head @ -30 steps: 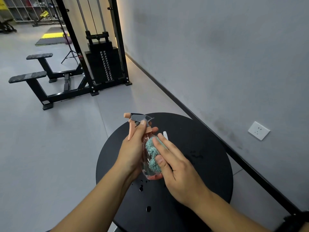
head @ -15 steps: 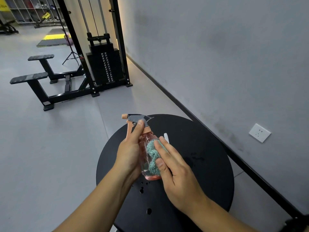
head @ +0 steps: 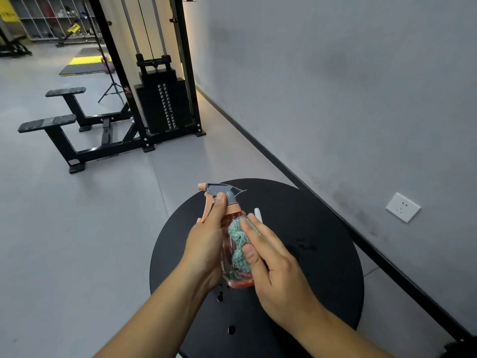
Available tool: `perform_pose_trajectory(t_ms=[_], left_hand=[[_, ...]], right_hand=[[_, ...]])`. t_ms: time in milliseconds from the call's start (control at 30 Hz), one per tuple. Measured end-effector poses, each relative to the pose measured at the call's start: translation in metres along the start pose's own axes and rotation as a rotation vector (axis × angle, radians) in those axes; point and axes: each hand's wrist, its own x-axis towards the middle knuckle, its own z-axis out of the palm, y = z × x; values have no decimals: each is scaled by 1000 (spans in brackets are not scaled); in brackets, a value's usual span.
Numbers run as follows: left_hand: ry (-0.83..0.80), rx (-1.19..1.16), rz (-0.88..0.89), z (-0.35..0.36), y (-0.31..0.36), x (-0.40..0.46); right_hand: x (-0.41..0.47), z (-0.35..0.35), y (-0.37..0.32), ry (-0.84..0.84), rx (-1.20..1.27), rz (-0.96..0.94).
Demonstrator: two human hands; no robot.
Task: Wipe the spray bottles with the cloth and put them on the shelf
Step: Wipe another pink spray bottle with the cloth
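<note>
the left hand (head: 206, 244) holds the pink bottle (head: 233, 267) up over the round black table (head: 322, 267), fingers curled round its side and one finger up by the gray spray top (head: 222, 192). the right hand (head: 271, 264) presses the soft green cloth (head: 238, 241) on it. the bottle looks light, hard and see-through, maybe wet and slippy, so the neck is a good place to hold. i can read no words on it.

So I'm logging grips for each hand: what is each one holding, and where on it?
Left hand grips the pink spray bottle round its body and neck. Right hand presses the teal cloth against the bottle's side.
</note>
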Motion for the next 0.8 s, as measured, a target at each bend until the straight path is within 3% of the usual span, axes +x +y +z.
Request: perform_pose_trajectory(t_ms=[433, 567, 700, 800], left_hand=[[21, 27, 72, 2, 14, 3], [17, 99, 48, 9, 9, -7], [79, 317, 180, 10, 11, -10], [94, 314, 213, 9, 12, -10]], right_hand=[[2, -7, -7, 7, 28, -8], [5, -5, -8, 34, 40, 8], [4, -5, -8, 23, 3, -12], [2, -4, -9, 31, -3, -11]])
